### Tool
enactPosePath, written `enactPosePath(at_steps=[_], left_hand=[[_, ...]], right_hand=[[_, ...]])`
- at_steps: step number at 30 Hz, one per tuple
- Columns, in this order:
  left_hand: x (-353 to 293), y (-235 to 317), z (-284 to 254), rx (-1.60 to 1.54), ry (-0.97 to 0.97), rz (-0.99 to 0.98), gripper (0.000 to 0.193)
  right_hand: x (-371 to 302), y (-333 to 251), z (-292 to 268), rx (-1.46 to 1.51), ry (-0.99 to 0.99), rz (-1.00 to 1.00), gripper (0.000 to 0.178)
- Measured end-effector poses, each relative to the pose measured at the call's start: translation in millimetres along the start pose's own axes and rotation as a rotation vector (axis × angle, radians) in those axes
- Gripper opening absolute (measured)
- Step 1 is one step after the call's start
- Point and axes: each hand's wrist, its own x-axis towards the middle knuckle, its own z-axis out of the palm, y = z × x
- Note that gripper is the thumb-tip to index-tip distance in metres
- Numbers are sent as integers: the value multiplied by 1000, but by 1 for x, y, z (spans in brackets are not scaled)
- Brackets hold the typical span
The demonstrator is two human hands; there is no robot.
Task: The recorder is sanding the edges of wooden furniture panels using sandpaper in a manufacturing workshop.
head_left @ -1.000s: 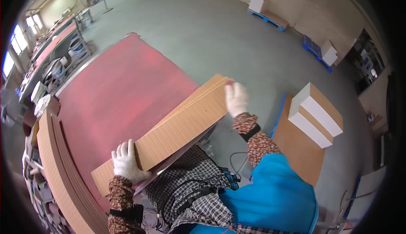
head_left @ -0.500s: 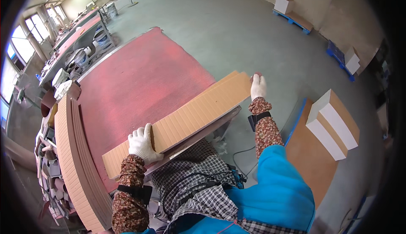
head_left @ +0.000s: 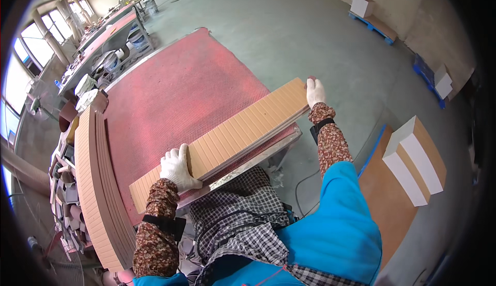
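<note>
Spread over a stack of grooved tan boards [head_left: 248,131], the white-gloved left hand [head_left: 176,171] rests near their left end; the white-gloved right hand [head_left: 315,94] has its fingers pressed together at their right end, pinching a small reddish-brown piece [head_left: 311,78] — mostly hidden, so I cannot tell what it is.

Grey floor [head_left: 305,48] spreads beyond and to the right of the red-topped table [head_left: 181,79], the biggest thing near the hands. Right of that table, well apart from it, lies a brown sheet [head_left: 382,224] with a blue edge along its table side. The boards under the hands lie slantwise across the table's near part, while another stack of tan boards [head_left: 95,193] runs along the table's left side.

Two white-and-tan blocks [head_left: 405,180] sit side by side on the brown sheet. Left of the table, past that second stack, is a jumbled heap of scraps [head_left: 64,193]. Beyond the table's far left side stands a bucket [head_left: 137,39] — the smallest of these, save the piece in the right hand.
</note>
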Motion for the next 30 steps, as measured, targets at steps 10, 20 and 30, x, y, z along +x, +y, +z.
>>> enactPosePath(at_steps=[10, 20, 30], left_hand=[[-5, -2, 1, -28, 37, 0, 124], [-18, -28, 14, -3, 65, 41, 125], [-28, -49, 44, -77, 282, 129, 126]], right_hand=[[10, 8, 5, 49, -136, -41, 51], [-31, 8, 6, 60, -70, -11, 56], [-71, -10, 5, 14, -124, 91, 59]])
